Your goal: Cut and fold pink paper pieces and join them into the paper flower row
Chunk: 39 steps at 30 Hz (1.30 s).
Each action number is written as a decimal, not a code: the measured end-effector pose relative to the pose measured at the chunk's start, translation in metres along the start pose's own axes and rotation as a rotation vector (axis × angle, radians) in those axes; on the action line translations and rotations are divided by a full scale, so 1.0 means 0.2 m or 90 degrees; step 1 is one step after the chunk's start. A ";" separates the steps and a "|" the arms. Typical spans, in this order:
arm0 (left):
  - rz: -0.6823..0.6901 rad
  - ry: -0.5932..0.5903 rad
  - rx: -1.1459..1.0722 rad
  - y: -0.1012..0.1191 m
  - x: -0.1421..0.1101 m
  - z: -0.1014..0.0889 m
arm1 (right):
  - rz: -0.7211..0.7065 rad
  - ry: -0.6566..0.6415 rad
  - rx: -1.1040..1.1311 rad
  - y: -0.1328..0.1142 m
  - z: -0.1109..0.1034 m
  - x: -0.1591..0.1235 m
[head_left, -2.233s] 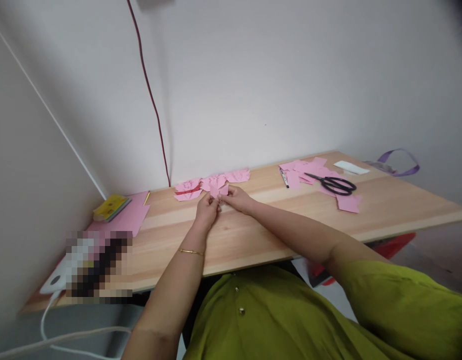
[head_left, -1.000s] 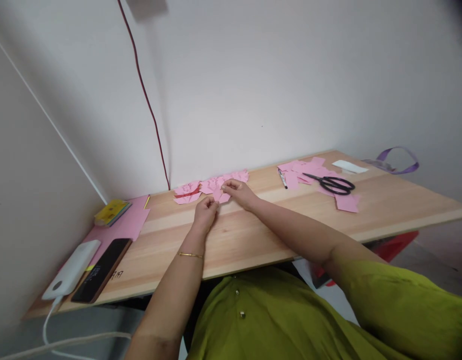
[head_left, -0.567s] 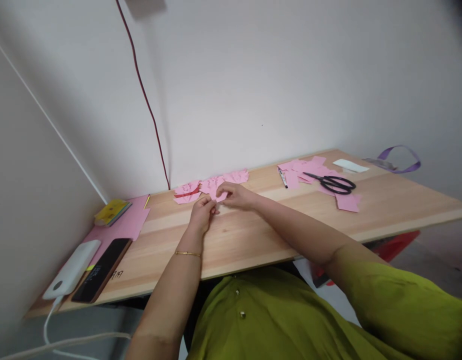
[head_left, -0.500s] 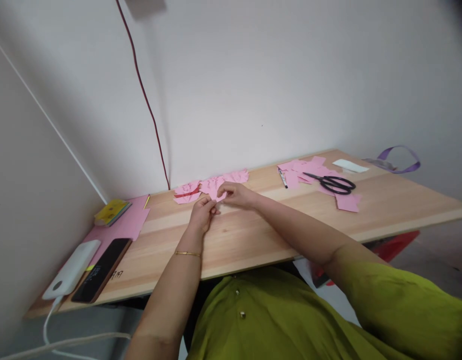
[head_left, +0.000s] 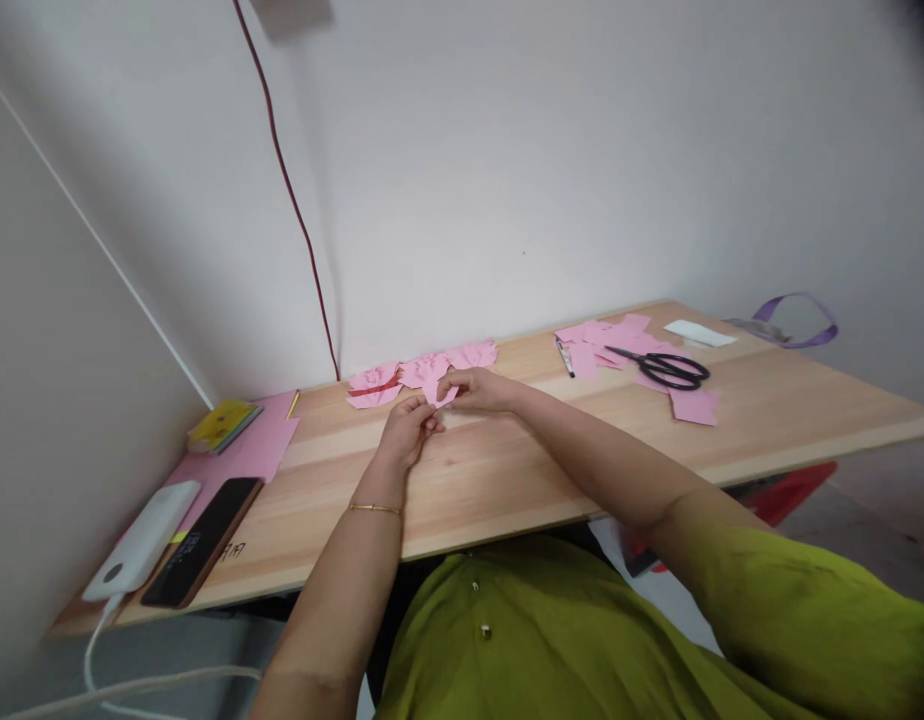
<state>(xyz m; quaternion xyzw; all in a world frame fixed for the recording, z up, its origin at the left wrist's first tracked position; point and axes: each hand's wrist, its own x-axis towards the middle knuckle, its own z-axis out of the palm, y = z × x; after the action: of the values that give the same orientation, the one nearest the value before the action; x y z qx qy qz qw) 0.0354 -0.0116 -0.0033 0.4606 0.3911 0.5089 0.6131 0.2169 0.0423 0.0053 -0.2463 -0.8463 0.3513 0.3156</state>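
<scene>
My left hand [head_left: 408, 430] pinches the lower edge of a small piece of pink paper [head_left: 442, 395] just above the table. Thumb and fingers of my right hand [head_left: 477, 390] close on the same piece from the right side. Its outline is partly covered by my fingers. Right behind my hands lie crumpled, cut pink paper shapes [head_left: 471, 353] in a row along the wall. One shape at the left end [head_left: 368, 378] has a red strip across it.
Black-handled scissors [head_left: 668, 369] rest on pink paper scraps [head_left: 616, 335] at the right, with a pen [head_left: 565, 358] beside them. At the left are a phone [head_left: 203, 540], a white power bank [head_left: 143, 540] with a cable, and a yellow pad [head_left: 226, 425] on a pink sheet [head_left: 271, 447].
My right hand has shifted slightly, and more of the pink paper shows between the two hands. My left hand stays almost in place.
</scene>
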 end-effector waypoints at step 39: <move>0.101 0.046 0.105 -0.03 0.02 0.01 | 0.006 0.110 0.063 0.02 0.04 0.01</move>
<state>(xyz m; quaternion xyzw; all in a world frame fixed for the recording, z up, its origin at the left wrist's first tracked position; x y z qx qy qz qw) 0.0391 -0.0089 -0.0080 0.5205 0.4157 0.5383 0.5163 0.2109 0.0436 -0.0010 -0.2637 -0.7964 0.3716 0.3976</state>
